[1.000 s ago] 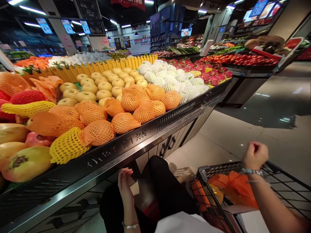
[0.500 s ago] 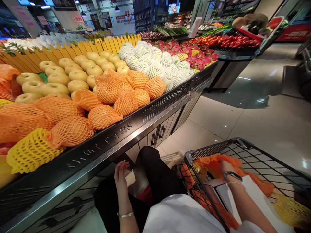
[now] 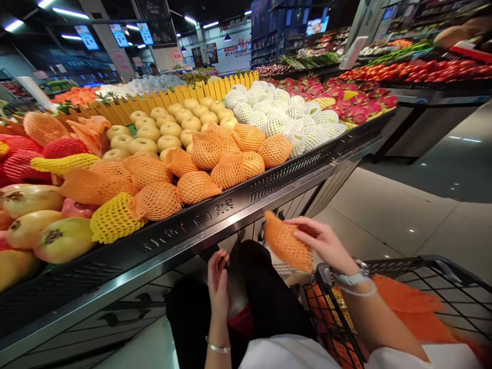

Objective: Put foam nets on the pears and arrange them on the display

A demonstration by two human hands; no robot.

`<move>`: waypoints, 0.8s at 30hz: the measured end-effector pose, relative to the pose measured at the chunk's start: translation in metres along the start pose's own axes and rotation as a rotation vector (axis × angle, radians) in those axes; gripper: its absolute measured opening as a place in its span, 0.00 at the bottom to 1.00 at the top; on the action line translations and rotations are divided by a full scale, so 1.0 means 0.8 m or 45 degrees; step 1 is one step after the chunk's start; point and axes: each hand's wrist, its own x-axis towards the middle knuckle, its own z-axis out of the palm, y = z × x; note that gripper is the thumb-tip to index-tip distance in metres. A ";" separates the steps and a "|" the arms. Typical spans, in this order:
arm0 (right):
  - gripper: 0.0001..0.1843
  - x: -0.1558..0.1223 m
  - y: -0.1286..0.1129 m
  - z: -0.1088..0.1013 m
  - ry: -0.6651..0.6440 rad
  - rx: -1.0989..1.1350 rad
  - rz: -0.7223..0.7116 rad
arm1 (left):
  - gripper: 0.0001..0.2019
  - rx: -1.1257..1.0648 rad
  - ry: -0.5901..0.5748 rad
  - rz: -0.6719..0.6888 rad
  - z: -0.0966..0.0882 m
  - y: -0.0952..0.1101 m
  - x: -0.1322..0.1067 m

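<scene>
Right hand (image 3: 323,243) is up over the near corner of the cart (image 3: 442,264), clamped on an orange net sleeve (image 3: 286,241); thumb and fingers pinch its right-hand edge, so the sleeve juts out toward nine o'clock from the palm, clear of the cart and just below the display rail (image 3: 215,215); an edge pinch looks like enough for something this soft and light; whether a fruit sits inside it, I cannot tell.

Left hand (image 3: 218,277) hangs low at six o'clock from the rail, fingers slack and lightly bent, gripping nothing that shows; it rests against the dark trousers (image 3: 269,297), probably just parked out of the way.

At four o'clock from the right hand, more orange netting (image 3: 407,302) lies in the cart, loosely heaped behind the wire wall.

Up on the stand, at eleven o'clock from the sleeve, the orange-netted fruit (image 3: 215,164) is piled against the raised front lip, which seems to keep it from rolling off; behind it lie the bare yellow pears (image 3: 169,128), and at one o'clock the white-netted fruit (image 3: 277,118); the foam nets likely cushion the skins where fruit is stacked on fruit; far at nine o'clock, papayas (image 3: 61,238) lie beside a yellow net (image 3: 113,218).
</scene>
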 end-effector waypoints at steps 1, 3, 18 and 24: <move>0.15 0.013 0.000 0.021 -0.133 0.116 -0.047 | 0.22 -0.035 -0.005 0.053 0.004 0.003 -0.004; 0.14 0.029 0.007 0.061 -0.360 0.290 -0.115 | 0.27 -0.047 0.012 0.080 0.004 0.007 -0.008; 0.20 0.018 0.095 0.154 -0.716 1.063 0.565 | 0.13 0.356 0.122 -0.336 -0.023 0.008 0.013; 0.26 -0.001 0.110 0.195 -0.649 0.932 0.389 | 0.12 0.171 0.143 -0.345 0.009 -0.009 -0.006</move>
